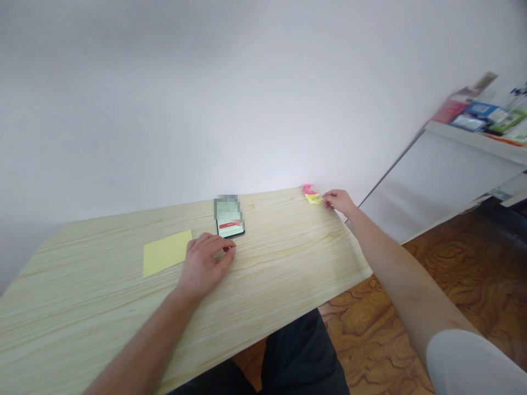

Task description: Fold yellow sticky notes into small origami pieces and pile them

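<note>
My left hand (205, 266) rests palm down on the light wooden table (94, 307), fingers loosely curled, its fingertips just below a black smartphone (229, 217) lying face up with a lit screen. A yellow paper square (166, 252) lies flat beside that hand on its left. My right hand (339, 201) reaches to the table's far right corner, where its fingertips touch a small yellow folded paper piece (315, 198). A pink folded paper piece (307, 188) sits just behind the yellow one.
A plain white wall runs behind the table. A white shelf (473, 140) at the right carries several colourful booklets. Patterned brown floor lies to the right of the table, and my dark-trousered lap shows below its front edge.
</note>
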Motion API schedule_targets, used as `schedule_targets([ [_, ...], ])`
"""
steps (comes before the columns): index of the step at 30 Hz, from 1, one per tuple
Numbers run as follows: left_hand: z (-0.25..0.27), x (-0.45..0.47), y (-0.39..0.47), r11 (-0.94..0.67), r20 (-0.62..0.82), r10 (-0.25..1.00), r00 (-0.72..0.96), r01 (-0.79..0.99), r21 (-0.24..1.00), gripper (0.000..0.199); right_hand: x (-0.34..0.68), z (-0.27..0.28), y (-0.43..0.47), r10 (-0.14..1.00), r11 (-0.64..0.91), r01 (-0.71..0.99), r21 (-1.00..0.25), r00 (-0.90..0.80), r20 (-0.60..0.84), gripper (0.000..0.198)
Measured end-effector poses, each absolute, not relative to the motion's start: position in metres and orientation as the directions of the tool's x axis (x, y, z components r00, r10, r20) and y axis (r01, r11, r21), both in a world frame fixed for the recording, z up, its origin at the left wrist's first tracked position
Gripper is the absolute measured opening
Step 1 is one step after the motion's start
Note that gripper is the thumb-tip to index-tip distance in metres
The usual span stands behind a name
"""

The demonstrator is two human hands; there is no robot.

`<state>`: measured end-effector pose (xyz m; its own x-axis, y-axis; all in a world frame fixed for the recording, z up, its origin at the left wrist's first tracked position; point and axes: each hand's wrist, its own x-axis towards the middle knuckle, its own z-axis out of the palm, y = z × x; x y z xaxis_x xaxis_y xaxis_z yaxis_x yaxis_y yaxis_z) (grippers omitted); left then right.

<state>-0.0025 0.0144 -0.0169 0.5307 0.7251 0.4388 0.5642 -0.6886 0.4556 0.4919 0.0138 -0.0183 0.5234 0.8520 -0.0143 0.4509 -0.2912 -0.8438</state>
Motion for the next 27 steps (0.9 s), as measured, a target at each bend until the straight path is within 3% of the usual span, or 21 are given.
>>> schedule_targets([
  [9, -0.019, -0.004, 0.015, -0.693, 0.468, 0.721, 0.511, 0.545, 0.473, 0.015, 0.479, -0.020, 0.006, 0.863, -0.225, 0.641, -0.734, 0.480, 0.154, 0.033],
  [16, -0.019, -0.003, 0.015, -0.691, 0.460, 0.723, 0.515, 0.545, 0.476, 0.015, 0.462, -0.030, -0.001, 0.893, -0.121, 0.817, -0.564, 0.338, 0.298, 0.019],
  [27, -0.020, -0.003, 0.015, -0.687, 0.465, 0.726, 0.506, 0.540, 0.485, 0.015, 0.460, -0.034, -0.005, 0.893, -0.100, 0.899, -0.425, 0.270, 0.359, 0.020],
])
